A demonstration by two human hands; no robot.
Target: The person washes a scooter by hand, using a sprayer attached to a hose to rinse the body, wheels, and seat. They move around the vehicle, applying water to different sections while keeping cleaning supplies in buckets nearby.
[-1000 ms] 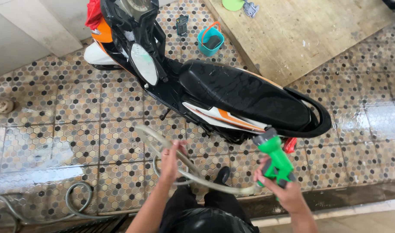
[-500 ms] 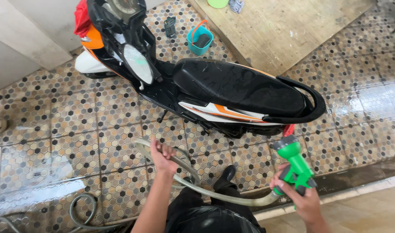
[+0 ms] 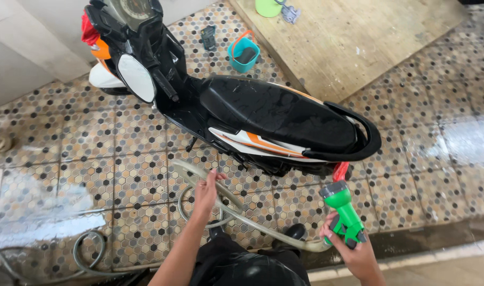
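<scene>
Beside the scooter (image 3: 263, 116), right hand (image 3: 353, 251) grips nozzle (image 3: 343, 212); left hand (image 3: 206, 193) clasps hose (image 3: 236, 209).

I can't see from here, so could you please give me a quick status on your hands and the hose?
Right hand gripping green plastic spray nozzle. Left hand holding pale flexible hose. Black-and-orange scooter directly ahead, wet tiled floor.

Scooter (image 3: 263, 116) front cropped, top edge
</scene>
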